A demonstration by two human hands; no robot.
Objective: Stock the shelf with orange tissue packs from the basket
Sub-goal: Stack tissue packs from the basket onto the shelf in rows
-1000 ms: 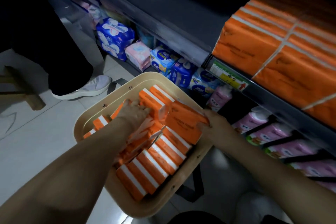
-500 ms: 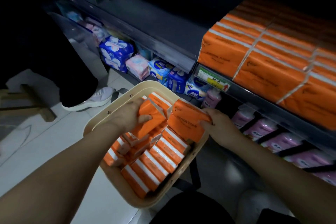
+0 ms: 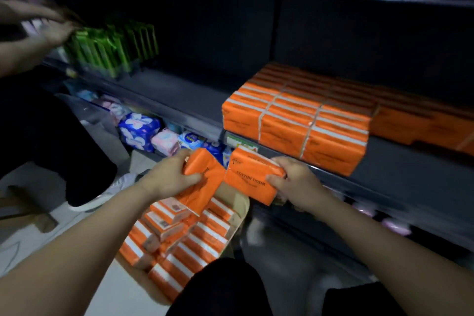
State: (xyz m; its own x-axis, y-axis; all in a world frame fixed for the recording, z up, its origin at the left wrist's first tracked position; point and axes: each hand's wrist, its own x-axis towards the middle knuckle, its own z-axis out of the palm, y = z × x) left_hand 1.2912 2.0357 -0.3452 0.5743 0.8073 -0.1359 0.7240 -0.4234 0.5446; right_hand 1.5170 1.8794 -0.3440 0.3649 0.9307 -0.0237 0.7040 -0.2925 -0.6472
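Basket: on the floor by the person's knees, with its cream rim showing at the far side.
Left to stock: many orange tissue packs lie stacked and jumbled inside the basket and fill most of what shows. Much of the job looks to be ahead.
Left hand: over the basket's far half, fingers and thumb curled round one tilted pack. The lower end of that pack hangs above the packs in the basket.
Right hand: just beyond the basket's far rim and to the right. It grips a second pack by its right end, thumb on the printed face, fingers over the top.
The two packs: side by side above the far rim. Whether their edges touch cannot be told.
Stage: both packs are lifted out of the basket and neither is on the shelf yet. They probably go up next.
Shelf: above and beyond the basket, with bare board directly behind it.
Done so far: a block of orange packs stands at the shelf's front edge, up and right of the basket. More of them run off to the right.
Farthest: green packs stand on the shelf far up-left of the basket, with another person's blurred hand at them.
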